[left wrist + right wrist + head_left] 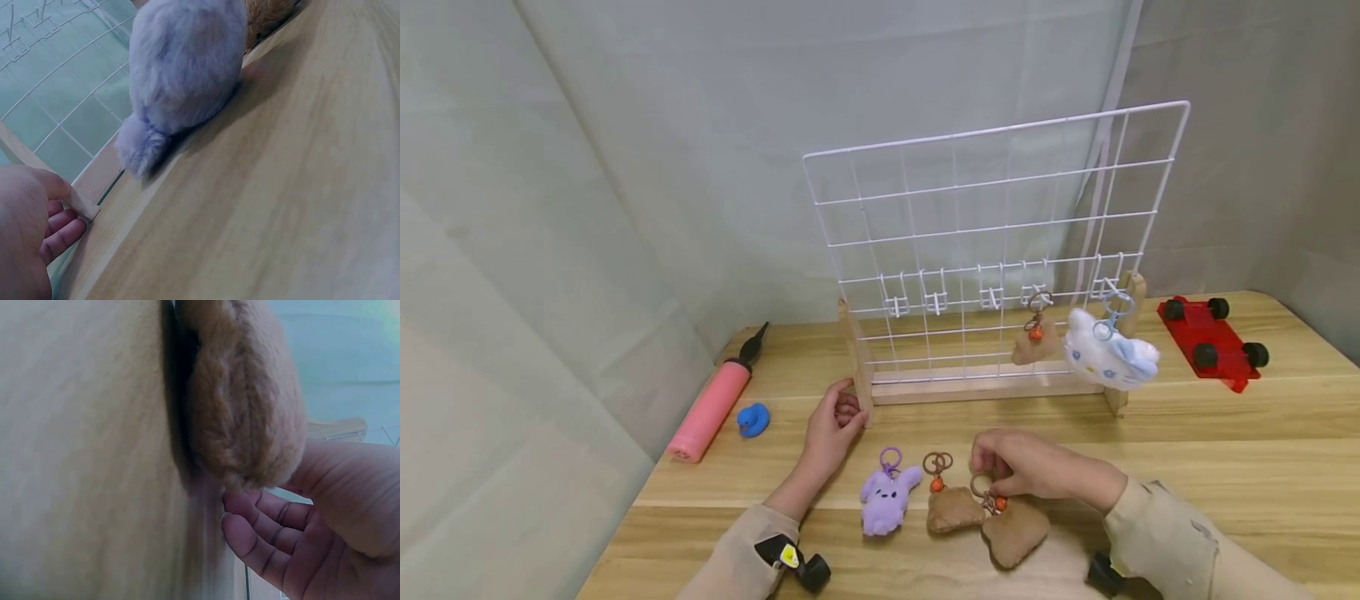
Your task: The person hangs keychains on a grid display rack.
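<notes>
My left hand (835,425) grips the wooden end post (859,375) of a white wire grid rack (955,250), thumb in front of it. In the head view, my right hand (1030,462) has thumb and forefinger at the metal ring of a brown plush keychain (1015,533), pinching it while the plush lies on the table. That plush (250,400) hides part of the fingers in the right wrist view. Beside it lie another brown plush keychain (953,510) and a purple plush keychain (886,504). A brown plush keychain (1034,343) and a white cat plush keychain (1108,350) hang from the rack.
Several white hooks (936,302) line the grid. At the table's left are a pink hand pump (711,408) and a blue rubber duck (753,420). A red toy car (1210,337) with black wheels lies right of the rack. Pale cloth (700,167) hangs behind the table.
</notes>
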Demonstrator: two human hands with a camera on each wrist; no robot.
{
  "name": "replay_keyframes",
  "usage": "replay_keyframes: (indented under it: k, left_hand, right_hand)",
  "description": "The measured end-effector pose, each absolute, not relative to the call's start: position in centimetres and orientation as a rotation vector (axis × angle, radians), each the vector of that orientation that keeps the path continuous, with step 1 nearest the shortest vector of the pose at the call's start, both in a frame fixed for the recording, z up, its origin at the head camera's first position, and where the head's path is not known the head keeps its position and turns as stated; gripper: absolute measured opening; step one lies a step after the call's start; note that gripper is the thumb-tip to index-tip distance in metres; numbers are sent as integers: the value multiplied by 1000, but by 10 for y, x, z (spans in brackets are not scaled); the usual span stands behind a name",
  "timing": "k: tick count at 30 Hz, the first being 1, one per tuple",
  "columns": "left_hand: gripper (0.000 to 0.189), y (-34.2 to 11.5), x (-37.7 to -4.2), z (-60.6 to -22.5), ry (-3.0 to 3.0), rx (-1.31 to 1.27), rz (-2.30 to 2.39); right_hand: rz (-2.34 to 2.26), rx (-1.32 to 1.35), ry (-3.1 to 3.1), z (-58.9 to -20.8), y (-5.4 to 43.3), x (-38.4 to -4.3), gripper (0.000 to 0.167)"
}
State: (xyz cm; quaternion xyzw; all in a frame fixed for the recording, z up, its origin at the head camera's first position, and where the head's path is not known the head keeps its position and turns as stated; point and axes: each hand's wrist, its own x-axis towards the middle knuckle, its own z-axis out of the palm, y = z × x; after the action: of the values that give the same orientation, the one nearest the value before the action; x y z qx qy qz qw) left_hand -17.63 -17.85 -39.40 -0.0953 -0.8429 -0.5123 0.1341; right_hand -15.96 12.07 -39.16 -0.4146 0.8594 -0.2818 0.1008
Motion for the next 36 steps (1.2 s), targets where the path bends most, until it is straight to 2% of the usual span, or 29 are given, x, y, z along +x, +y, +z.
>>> replay_keyframes:
  k: [15, 36]
  left_hand:
    - [47, -179, -176, -392, -2446, -283, -1486]
    - [47, -179, -176, -393, -2454, -281, -1480]
  right_hand:
    - [-889, -1230, 2526, -392, 120, -159, 11]
    - [-724, -1266, 2685, -393, 113, -153, 17]
